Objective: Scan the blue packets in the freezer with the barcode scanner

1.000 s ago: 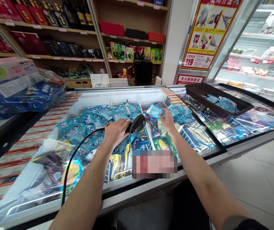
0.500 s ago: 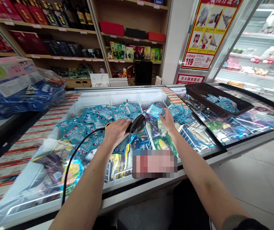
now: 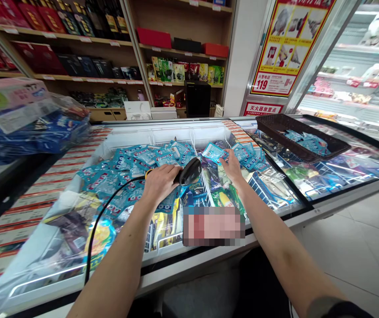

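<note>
My left hand (image 3: 163,180) is closed around a black corded barcode scanner (image 3: 191,171), whose head points to the right. Pinched in my right hand (image 3: 232,165) is a small blue packet (image 3: 214,152), held up in front of the scanner with its pale side showing. Many similar blue packets (image 3: 119,176) lie heaped on the glass top of the chest freezer (image 3: 172,249) to the left. A smaller group of blue packets (image 3: 247,154) rests just beyond my right hand. The scanner's black cable (image 3: 98,221) hangs down along my left forearm.
A brown basket (image 3: 308,152) with several blue packets stands on the freezer at right. Plastic-wrapped boxes (image 3: 27,119) sit at the left. A flat object with a blurred surface (image 3: 214,226) lies at the front edge. Shelves of boxes and bottles (image 3: 76,57) line the back.
</note>
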The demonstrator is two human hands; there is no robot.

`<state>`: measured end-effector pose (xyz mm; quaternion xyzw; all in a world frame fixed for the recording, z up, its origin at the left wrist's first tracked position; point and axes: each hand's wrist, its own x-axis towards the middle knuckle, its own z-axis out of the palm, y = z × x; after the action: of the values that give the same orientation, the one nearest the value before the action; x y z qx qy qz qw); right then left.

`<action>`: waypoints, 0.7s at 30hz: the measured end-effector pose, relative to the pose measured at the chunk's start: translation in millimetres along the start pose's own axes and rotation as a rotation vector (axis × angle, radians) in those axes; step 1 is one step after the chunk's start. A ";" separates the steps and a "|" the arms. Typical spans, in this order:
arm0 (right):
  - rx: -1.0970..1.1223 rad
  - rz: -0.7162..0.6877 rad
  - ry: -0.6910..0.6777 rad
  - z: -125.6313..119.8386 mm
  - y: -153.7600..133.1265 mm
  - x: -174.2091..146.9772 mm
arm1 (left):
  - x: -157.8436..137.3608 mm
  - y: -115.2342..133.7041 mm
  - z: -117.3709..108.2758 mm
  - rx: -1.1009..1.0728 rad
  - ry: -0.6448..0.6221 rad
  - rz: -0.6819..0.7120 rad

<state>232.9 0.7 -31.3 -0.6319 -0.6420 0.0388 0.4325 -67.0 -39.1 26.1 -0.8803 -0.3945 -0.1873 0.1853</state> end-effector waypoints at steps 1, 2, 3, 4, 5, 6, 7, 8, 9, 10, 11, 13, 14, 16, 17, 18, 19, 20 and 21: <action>0.000 -0.002 0.000 -0.1 -0.2 0.1 | 0.0 0.0 0.3 0.005 0.002 0.001; 0.001 -0.006 0.000 -0.3 -0.6 0.1 | 0.0 0.1 0.5 0.009 0.004 0.004; 0.002 -0.009 0.002 -0.6 -1.0 0.2 | -0.1 0.1 0.6 0.010 0.007 0.006; 0.003 -0.012 0.003 -1.0 -1.5 0.2 | -0.1 0.1 0.5 0.011 0.010 0.009; 0.004 -0.012 0.005 -1.4 -2.0 0.2 | -0.2 0.2 0.4 0.012 0.012 0.010; 0.004 -0.010 0.009 -1.9 -2.5 0.1 | -0.4 0.1 0.3 0.013 0.014 0.010; 0.001 -0.004 0.019 -2.4 -2.8 -0.1 | -0.5 0.0 0.2 0.016 0.016 0.007; -0.006 0.004 0.038 -3.0 -3.1 -0.3 | -0.7 -0.2 0.2 0.021 0.018 0.000; -0.017 0.014 0.065 -3.5 -3.2 -0.6 | -1.0 -0.6 0.4 0.026 0.020 -0.009; -0.033 0.026 0.100 -4.1 -3.2 -1.0 | -1.3 -1.0 0.7 0.032 0.023 -0.021; -0.053 0.041 0.137 -4.5 -2.9 -1.3 | -1.6 -1.7 1.3 0.037 0.027 -0.034; -0.095 0.076 0.202 -5.2 -2.3 -2.2 | -2.4 -3.3 2.7 0.041 0.034 -0.053; -0.117 0.094 0.229 -5.5 -2.1 -2.7 | -2.9 -4.2 3.4 0.040 0.037 -0.059; -0.167 0.119 0.282 -6.1 -2.3 -3.9 | -3.7 -6.0 4.3 0.035 0.043 -0.067; -0.196 0.127 0.315 -6.5 -2.9 -4.7 | -4.0 -6.8 4.4 0.034 0.044 -0.070; -0.226 0.133 0.350 -7.0 -3.8 -5.6 | -4.3 -7.4 4.1 0.034 0.046 -0.072; -0.253 0.137 0.382 -7.6 -5.0 -6.6 | -4.5 -7.9 3.6 0.035 0.047 -0.074; -0.272 0.140 0.407 -8.4 -6.5 -7.5 | -4.7 -8.2 2.8 0.038 0.049 -0.075; -0.282 0.139 0.421 -9.2 -8.1 -8.3 | -4.9 -8.3 2.0 0.042 0.050 -0.076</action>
<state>230.7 -12.5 -25.0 -0.7225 -0.4922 -0.1537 0.4606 -76.0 -36.1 23.5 -0.8558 -0.4266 -0.2077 0.2061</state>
